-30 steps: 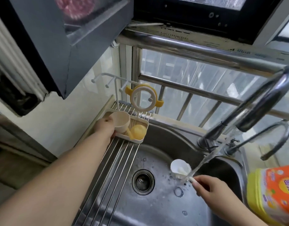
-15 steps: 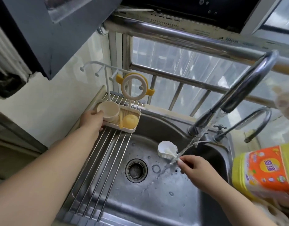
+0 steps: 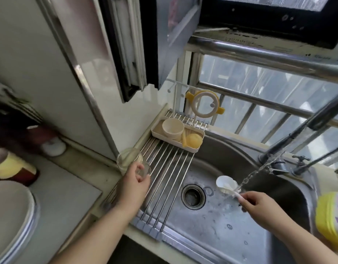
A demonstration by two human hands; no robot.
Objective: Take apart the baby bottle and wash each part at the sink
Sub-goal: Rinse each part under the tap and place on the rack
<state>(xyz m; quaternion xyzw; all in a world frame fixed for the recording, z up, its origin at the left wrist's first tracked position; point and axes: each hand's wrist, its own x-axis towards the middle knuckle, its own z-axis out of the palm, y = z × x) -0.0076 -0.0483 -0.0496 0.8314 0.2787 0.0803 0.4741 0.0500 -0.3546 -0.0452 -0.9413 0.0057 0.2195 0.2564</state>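
Gripping clear bottle (image 3: 133,161), left hand (image 3: 134,184) at rack (image 3: 168,168) edge.

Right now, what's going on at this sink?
A person is washing baby bottle parts. The right hand holds a small white brush under the running water over the sink. The left hand grips a clear bottle at the edge of the metal rack. A beige cup and a yellow piece already sit in the tray.
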